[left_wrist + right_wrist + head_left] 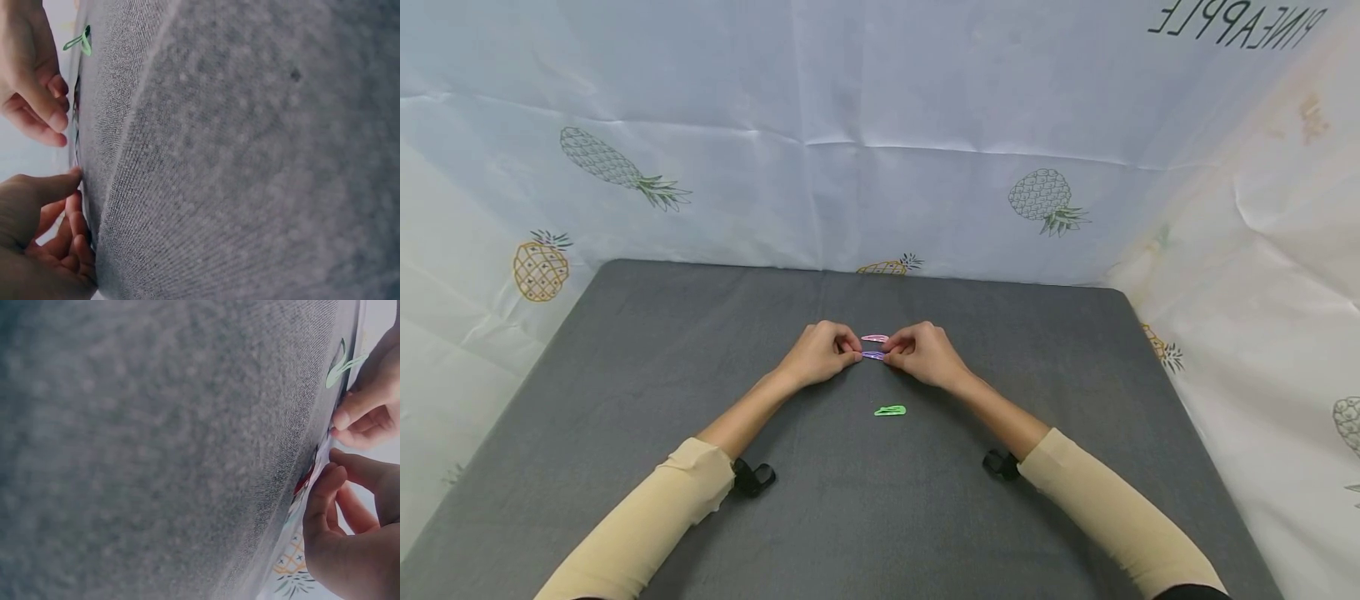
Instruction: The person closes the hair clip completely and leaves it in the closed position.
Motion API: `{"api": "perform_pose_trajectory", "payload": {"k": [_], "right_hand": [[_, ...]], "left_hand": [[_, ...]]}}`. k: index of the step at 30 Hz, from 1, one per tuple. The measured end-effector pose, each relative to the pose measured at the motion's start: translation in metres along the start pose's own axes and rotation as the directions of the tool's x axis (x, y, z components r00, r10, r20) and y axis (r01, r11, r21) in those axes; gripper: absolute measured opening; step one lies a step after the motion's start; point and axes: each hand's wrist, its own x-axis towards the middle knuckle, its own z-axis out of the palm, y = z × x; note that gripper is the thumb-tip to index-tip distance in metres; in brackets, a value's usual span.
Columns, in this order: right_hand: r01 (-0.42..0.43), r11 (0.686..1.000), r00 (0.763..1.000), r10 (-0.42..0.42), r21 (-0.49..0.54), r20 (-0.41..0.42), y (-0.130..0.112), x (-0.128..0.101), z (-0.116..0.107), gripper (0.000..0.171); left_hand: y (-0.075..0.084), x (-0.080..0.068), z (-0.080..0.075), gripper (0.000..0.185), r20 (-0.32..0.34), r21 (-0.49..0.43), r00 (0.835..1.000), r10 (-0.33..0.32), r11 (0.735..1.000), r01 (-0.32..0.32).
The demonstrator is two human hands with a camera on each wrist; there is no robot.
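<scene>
A small purple hair clip (873, 356) lies crosswise between the two hands near the middle of the table. My left hand (822, 353) pinches its left end with thumb and fingertips. At the right end, the thumb and fingertips of my right hand (928, 355) pinch it, hiding that tip. Just behind it is a pink hair clip (875, 338), its right end close to the right fingers. A green snap hair clip (891, 411) lies nearer to me, apart from both hands; the left wrist view also shows it upright-looking at the cloth's edge.
A dark grey cloth (865, 517) covers the table. Behind it hangs a pale curtain (887, 200) printed with pineapples, which continues along both sides. Black straps (754, 478) stick out by the cuffs of the beige sleeves (647, 525).
</scene>
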Motion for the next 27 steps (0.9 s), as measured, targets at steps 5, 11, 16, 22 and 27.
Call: {"api": "perform_pose_trajectory", "payload": {"k": [5,11,16,22,27], "right_hand": [[0.001,1.000,1.000,-0.002,0.017,0.008,-0.002,-0.002,-0.001,0.011],[0.010,0.999,1.000,-0.011,0.035,0.011,-0.006,-0.007,-0.004,0.010],[0.014,0.999,1.000,-0.015,0.043,0.015,-0.009,-0.015,-0.006,0.010],[-0.005,0.999,0.998,0.002,0.051,0.057,-0.009,-0.025,-0.009,0.011],[0.001,0.997,0.995,-0.008,0.073,0.101,-0.008,-0.035,-0.011,0.012]], "left_hand": [[0.000,-0.002,-0.002,0.004,0.012,-0.012,1.000,-0.002,1.000,0.003],[0.002,-0.004,-0.004,0.004,0.036,-0.034,0.999,-0.005,0.999,0.006],[0.007,-0.010,-0.005,0.004,0.075,-0.045,0.997,0.016,0.999,-0.013],[0.016,-0.017,-0.006,0.004,0.171,-0.058,0.985,0.031,0.998,-0.022],[0.023,-0.022,-0.004,0.003,0.252,-0.074,0.966,0.059,0.996,-0.042]]}}
